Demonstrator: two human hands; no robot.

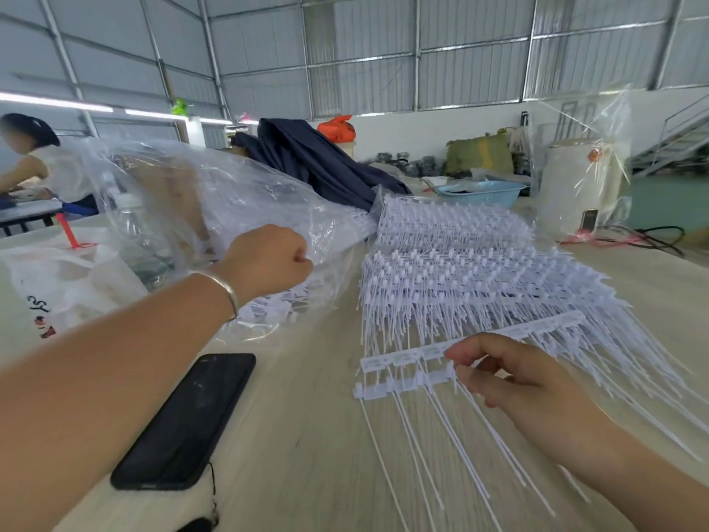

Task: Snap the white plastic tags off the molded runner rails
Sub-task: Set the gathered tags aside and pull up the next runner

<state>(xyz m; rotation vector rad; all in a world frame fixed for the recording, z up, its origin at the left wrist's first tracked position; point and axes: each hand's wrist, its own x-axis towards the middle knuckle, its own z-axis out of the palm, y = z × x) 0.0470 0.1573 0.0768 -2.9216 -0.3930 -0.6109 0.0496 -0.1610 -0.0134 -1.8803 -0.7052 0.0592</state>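
A big stack of white molded runner rails (460,263) with tags and long thin tails lies on the table at centre right. My right hand (514,374) pinches one runner rail (399,374) lifted a little off the near edge of that stack; white tags hang along it and their tails trail toward me. My left hand (268,259), with a silver bangle on the wrist, is curled in a fist that grips the edge of a large clear plastic bag (184,209) at the left. Loose snapped tags (272,309) lie inside the bag's mouth.
A black phone (184,420) lies on the pale wooden table (307,435) near my left forearm. A white printed bag (57,286) sits at far left. Dark cloth (314,159), a blue basket (479,192) and a wrapped white container (575,186) stand behind. Another person (42,167) works at the far left.
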